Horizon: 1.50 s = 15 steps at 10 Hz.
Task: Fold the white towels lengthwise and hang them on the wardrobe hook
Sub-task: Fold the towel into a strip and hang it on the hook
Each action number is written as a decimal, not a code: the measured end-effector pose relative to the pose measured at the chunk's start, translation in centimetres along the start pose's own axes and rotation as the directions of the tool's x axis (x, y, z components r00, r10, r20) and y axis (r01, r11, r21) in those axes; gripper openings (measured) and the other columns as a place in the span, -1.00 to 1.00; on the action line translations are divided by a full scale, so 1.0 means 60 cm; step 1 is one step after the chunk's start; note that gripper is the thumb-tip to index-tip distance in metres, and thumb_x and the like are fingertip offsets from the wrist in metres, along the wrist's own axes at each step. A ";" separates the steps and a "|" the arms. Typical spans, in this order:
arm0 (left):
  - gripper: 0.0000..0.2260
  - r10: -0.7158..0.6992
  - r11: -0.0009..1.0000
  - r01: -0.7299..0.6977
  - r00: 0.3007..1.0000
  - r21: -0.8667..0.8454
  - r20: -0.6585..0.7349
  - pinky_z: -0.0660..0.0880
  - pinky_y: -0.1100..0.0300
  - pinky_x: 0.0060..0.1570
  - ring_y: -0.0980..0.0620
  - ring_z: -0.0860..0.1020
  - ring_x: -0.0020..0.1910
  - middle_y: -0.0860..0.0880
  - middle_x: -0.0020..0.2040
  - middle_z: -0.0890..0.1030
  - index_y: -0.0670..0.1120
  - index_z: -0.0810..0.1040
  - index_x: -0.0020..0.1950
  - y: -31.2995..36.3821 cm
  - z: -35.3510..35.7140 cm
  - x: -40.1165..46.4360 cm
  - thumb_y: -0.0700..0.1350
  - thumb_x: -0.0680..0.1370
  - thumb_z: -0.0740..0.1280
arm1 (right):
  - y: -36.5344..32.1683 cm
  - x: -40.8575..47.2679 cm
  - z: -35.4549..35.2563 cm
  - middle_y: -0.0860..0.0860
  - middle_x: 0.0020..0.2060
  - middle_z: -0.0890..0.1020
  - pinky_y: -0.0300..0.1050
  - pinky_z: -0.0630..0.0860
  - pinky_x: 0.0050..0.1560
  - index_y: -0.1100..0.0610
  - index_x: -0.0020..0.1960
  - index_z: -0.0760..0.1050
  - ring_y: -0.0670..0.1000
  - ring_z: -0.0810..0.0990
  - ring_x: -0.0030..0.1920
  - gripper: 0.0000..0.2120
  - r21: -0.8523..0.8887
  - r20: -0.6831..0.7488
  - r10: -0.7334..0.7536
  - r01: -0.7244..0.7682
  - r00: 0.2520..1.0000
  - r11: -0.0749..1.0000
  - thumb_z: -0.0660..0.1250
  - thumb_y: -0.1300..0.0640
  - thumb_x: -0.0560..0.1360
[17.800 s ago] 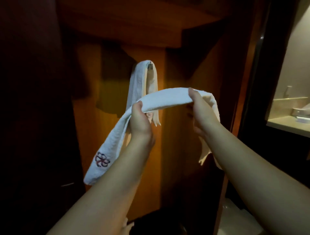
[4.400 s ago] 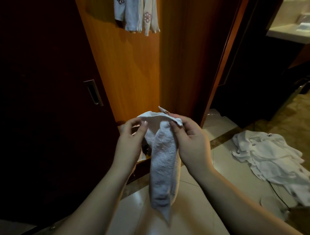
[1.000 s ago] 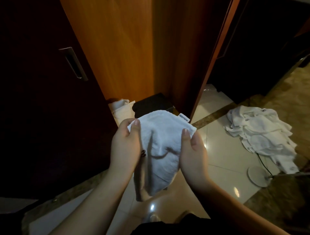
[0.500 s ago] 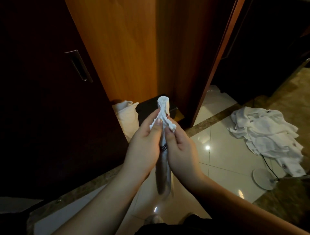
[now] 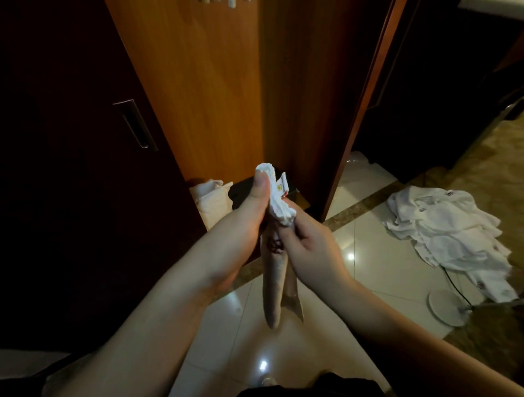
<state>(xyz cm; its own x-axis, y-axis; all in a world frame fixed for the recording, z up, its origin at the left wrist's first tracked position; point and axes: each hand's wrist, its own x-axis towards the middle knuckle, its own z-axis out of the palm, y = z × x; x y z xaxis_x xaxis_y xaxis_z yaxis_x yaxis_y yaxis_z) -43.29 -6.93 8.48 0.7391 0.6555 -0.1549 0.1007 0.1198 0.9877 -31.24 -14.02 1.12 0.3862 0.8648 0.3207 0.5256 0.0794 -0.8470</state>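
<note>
A narrow folded white towel (image 5: 273,272) hangs straight down between my hands in front of the wardrobe. My left hand (image 5: 255,204) pinches its bunched top edge with the thumb on top. My right hand (image 5: 304,241) grips the same edge just below and to the right. A small label sticks out near the top fold. At the very top of the frame the bottom ends of the hung towels (image 5: 231,2) just show against the wooden panel (image 5: 198,85). The hook itself is out of view.
A heap of white towels (image 5: 450,232) lies on the tiled floor at the right, beside a round white base (image 5: 446,307) with a cable. A cream bag (image 5: 211,198) and a dark box sit in the wardrobe bottom. The dark sliding door (image 5: 85,170) stands at the left.
Over the last second the spread towel has been folded together into a narrow strip. Since half a second ago my hands have shifted slightly along its top edge, the left one higher.
</note>
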 end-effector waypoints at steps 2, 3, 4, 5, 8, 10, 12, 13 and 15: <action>-0.49 0.302 0.936 -0.185 0.858 0.299 -0.416 0.52 0.11 0.15 0.09 0.54 0.26 0.11 0.27 0.56 0.18 0.50 0.24 -0.033 -0.051 0.041 0.36 0.37 0.38 | -0.010 0.045 -0.047 -0.51 0.02 0.58 -0.53 0.39 -0.02 -0.23 0.34 0.45 -0.41 0.55 0.08 -0.69 0.019 -0.025 -0.038 0.038 0.999 0.999 0.22 0.01 0.63; -0.23 0.170 0.985 -0.171 0.963 0.014 -0.208 0.58 0.15 0.09 -0.02 0.58 0.28 0.00 0.33 0.57 0.06 0.41 0.39 -0.029 -0.067 0.072 0.23 0.25 0.56 | -0.039 0.071 -0.072 -0.37 0.01 0.65 -0.44 0.45 -0.05 -0.41 0.15 0.51 -0.28 0.62 0.02 -0.80 0.093 0.021 -0.059 0.056 0.998 0.994 0.25 -0.16 0.58; -0.25 0.138 0.974 -0.128 0.989 -0.189 0.044 0.60 0.16 0.00 -0.09 0.65 0.18 -0.09 0.20 0.68 -0.07 0.53 0.31 -0.014 -0.082 0.088 0.16 0.21 0.67 | -0.069 0.093 -0.095 -0.18 0.02 0.70 -0.22 0.56 0.04 -0.35 0.13 0.58 -0.13 0.68 0.05 -0.80 0.270 0.071 -0.095 0.072 0.993 0.960 0.31 -0.13 0.55; -0.43 0.209 0.966 -0.188 0.972 -0.176 0.111 0.60 0.12 0.02 -0.12 0.67 0.13 -0.12 0.15 0.70 -0.04 0.69 0.15 0.014 -0.083 0.095 0.13 0.21 0.67 | -0.084 0.119 -0.117 0.02 0.07 0.70 0.14 0.58 0.19 -0.14 0.15 0.63 0.12 0.67 0.14 -0.81 0.461 0.077 -0.137 0.086 0.988 0.883 0.34 0.02 0.58; -0.83 0.353 0.918 -0.354 0.935 -0.180 -0.037 0.61 -0.03 0.13 -0.14 0.68 0.09 -0.13 0.07 0.72 -0.02 0.75 -0.01 0.102 -0.039 0.099 -0.03 0.42 0.50 | -0.072 0.157 -0.168 0.01 0.15 0.69 0.01 0.59 0.15 -0.09 0.29 0.54 0.06 0.67 0.17 -0.42 0.588 0.065 -0.057 0.008 0.996 0.809 0.50 -0.31 0.36; -0.74 0.297 0.919 -0.303 0.953 -0.254 -0.060 0.64 -0.01 0.07 -0.15 0.69 0.08 -0.15 0.05 0.72 -0.12 0.63 0.11 0.168 -0.043 0.118 -0.07 0.46 0.46 | -0.001 0.141 -0.139 -0.02 0.23 0.66 -0.06 0.54 0.27 0.06 0.40 0.37 0.02 0.60 0.30 0.04 0.489 0.340 0.085 -0.253 0.937 0.835 0.68 -0.29 0.06; -0.77 0.271 0.934 -0.284 0.959 -0.216 -0.086 0.63 -0.06 0.03 -0.16 0.69 0.08 -0.15 0.05 0.72 -0.15 0.59 0.16 0.234 -0.045 0.132 -0.10 0.54 0.40 | 0.017 0.161 -0.100 -0.09 0.18 0.67 0.00 0.56 0.25 -0.13 0.27 0.39 -0.06 0.64 0.21 -0.12 0.459 0.195 0.116 -0.195 0.974 0.867 0.66 -0.32 0.06; -0.78 0.296 0.922 -0.311 0.950 -0.229 -0.098 0.63 -0.09 0.08 -0.16 0.69 0.08 -0.13 0.05 0.72 -0.14 0.60 0.15 0.263 -0.048 0.132 -0.11 0.54 0.40 | 0.015 0.166 -0.089 -0.19 -0.06 0.67 -0.16 0.60 -0.04 -0.31 0.09 0.36 -0.15 0.66 -0.02 -0.33 0.519 0.060 0.107 -0.122 0.992 0.846 0.64 -0.34 0.12; -0.79 0.320 0.913 -0.335 0.942 -0.231 -0.103 0.64 -0.09 0.01 -0.16 0.70 0.07 -0.13 0.07 0.72 -0.13 0.60 0.16 0.301 -0.051 0.127 -0.10 0.55 0.40 | -0.008 0.159 -0.079 -0.16 -0.02 0.70 -0.20 0.59 -0.06 -0.27 0.02 0.50 -0.12 0.69 -0.01 -0.54 0.444 -0.001 0.063 -0.056 0.998 0.894 0.54 -0.41 0.24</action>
<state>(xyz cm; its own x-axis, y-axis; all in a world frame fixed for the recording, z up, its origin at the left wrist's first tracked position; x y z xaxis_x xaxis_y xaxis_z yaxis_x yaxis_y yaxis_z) -37.87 2.53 25.10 0.6596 0.7327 0.1675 -0.3099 0.0620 0.9488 -24.23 -8.16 6.59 0.4189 0.8678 0.2673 0.1120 0.2428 -0.9636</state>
